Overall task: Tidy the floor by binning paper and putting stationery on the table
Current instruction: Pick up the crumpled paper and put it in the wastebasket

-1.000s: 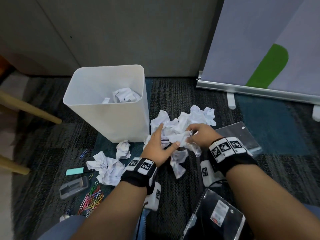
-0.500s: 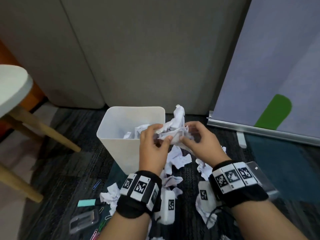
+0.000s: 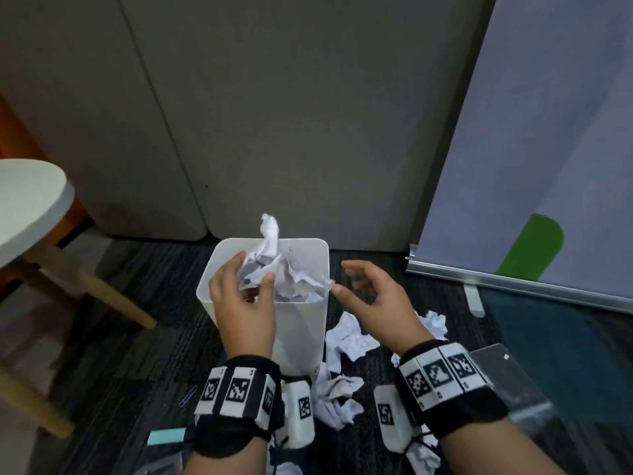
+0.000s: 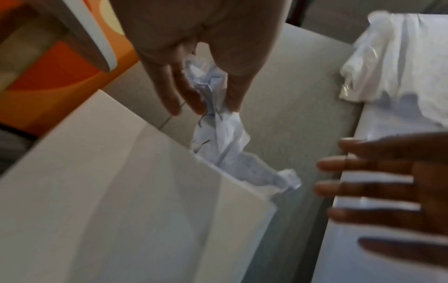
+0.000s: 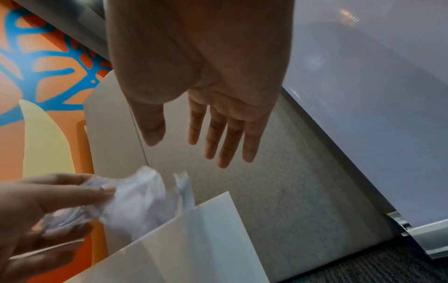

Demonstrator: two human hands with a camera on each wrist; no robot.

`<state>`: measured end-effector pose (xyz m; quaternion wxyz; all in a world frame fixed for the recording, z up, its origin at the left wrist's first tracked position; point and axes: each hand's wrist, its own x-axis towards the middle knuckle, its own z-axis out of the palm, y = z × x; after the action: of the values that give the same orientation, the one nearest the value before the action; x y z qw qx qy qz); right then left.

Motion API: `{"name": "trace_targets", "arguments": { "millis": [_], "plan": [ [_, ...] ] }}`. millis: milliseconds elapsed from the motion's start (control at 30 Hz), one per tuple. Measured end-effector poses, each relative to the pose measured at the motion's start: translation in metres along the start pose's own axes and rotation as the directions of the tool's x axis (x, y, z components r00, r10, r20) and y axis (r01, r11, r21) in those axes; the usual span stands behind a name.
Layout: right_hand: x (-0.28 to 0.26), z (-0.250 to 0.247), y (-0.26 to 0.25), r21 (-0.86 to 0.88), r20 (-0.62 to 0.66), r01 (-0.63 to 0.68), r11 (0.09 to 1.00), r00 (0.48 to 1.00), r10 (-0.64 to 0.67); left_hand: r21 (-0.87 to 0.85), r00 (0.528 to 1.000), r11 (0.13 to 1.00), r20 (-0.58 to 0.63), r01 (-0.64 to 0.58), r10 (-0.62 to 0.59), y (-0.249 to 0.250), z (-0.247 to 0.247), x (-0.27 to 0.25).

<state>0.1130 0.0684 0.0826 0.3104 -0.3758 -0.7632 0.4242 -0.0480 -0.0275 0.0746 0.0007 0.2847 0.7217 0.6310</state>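
A grey partition wall (image 3: 274, 114) and a roll-up banner (image 3: 548, 149) back a dark carpeted floor (image 3: 144, 337), with a round white table (image 3: 30, 204) on wooden legs at far left. At centre stands a white waste bin (image 3: 301, 337), paper already inside. The left hand (image 3: 245, 303) holds a wad of crumpled paper (image 3: 274, 265) over the bin's mouth, thumb and fingers curled round it. The right hand (image 3: 373, 296) hovers just right of the bin, fingers spread and released, grasping nothing. More crumpled paper balls (image 3: 346, 341) lie on the floor near the bin's right side. At near left lie a teal eraser (image 3: 166, 436) and a blue paper clip (image 3: 187, 396).
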Motion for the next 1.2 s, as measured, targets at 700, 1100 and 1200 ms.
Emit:
{"name": "trace_targets", "arguments": {
  "millis": [700, 1100, 1200],
  "plan": [
    [-0.063, -0.044, 0.161, -0.439, 0.132, -0.343, 0.83, 0.89, 0.437, 0.318, 0.644, 0.915, 0.76, -0.248, -0.09, -0.072, 0.099, -0.139],
    [-0.118, -0.002, 0.251, -0.764, 0.412, -0.178, 0.62, 0.605, 0.681, 0.441, 0.494, 0.853, 0.828, -0.279, -0.267, -0.11, 0.103, -0.178],
    [-0.119, 0.005, 0.254, -0.743, 0.407, -0.187, 0.643, 0.637, 0.655, 0.44, 0.507, 0.862, 0.819, -0.252, -0.27, -0.111, 0.103, -0.18]
  ]
}}
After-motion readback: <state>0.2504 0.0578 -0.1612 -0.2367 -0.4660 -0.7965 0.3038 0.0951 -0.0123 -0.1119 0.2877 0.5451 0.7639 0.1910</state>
